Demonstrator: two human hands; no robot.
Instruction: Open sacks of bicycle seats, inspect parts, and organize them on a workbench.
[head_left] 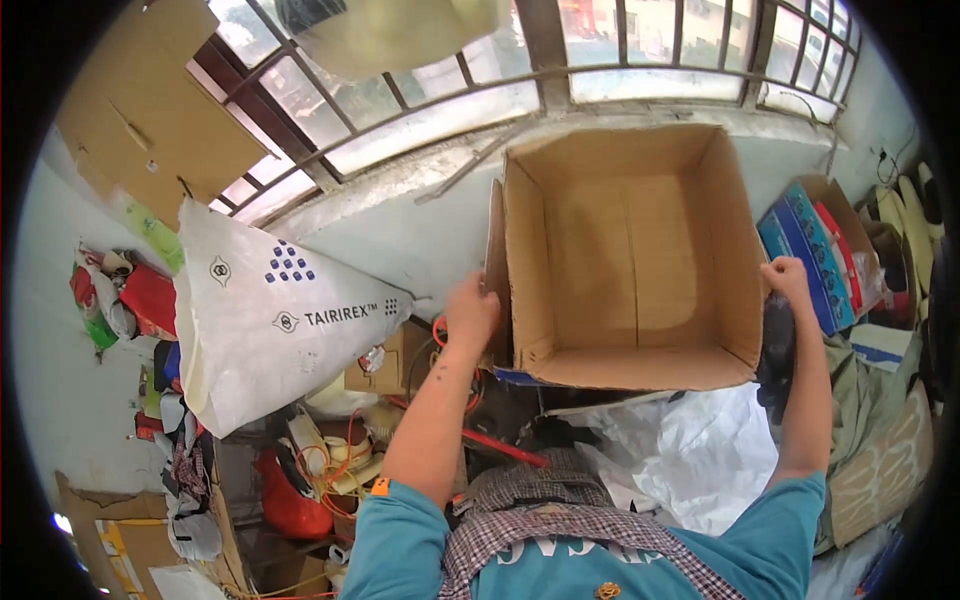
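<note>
A large open brown cardboard box (625,260) is held up in front of me, its empty inside facing the camera. My left hand (470,312) grips the box's left wall near a folded-out flap. My right hand (787,278) clasps the box's right edge. Both forearms rise from the lower edge, in teal short sleeves. The box sits just below a barred window (600,60).
A big white woven sack (265,320) leans at the left over a heap of cables, bags and small cartons. White plastic sheeting (690,450) lies under the box. Blue and red packages (815,255) fill a carton at right. Flattened cardboard (150,110) stands upper left.
</note>
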